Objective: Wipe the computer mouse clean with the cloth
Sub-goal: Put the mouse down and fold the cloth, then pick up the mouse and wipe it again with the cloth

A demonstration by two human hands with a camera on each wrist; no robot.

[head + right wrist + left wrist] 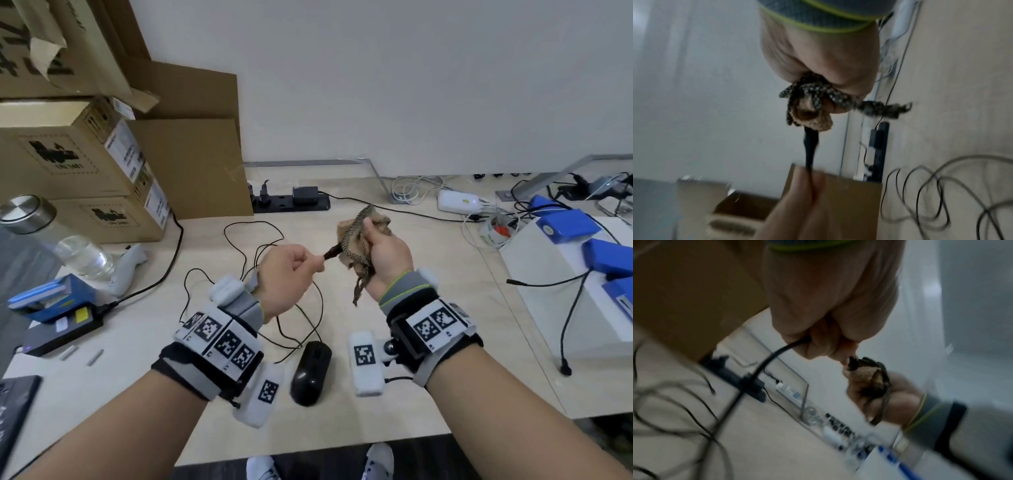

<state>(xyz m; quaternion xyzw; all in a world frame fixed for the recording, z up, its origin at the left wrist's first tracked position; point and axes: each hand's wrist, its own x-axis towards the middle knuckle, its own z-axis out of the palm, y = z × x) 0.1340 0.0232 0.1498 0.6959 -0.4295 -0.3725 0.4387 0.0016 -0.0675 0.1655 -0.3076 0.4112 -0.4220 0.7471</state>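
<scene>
A black computer mouse (311,373) lies on the light desk between my wrists, untouched. Its thin black cable (253,246) loops over the desk behind it. My left hand (291,270) pinches the plug end of that cable (777,353) and holds it raised. My right hand (387,253) grips a bunched tan cloth (356,240) with a dark speckled border, and the cloth (812,118) is wrapped round the plug's tip (809,142). Both hands are raised above the desk, beyond the mouse.
Cardboard boxes (85,154) stack at the left, with a clear bottle (68,240) in front of them. A black power strip (291,202) lies at the back. Blue packs (575,226) on a white unit sit at the right among loose wires.
</scene>
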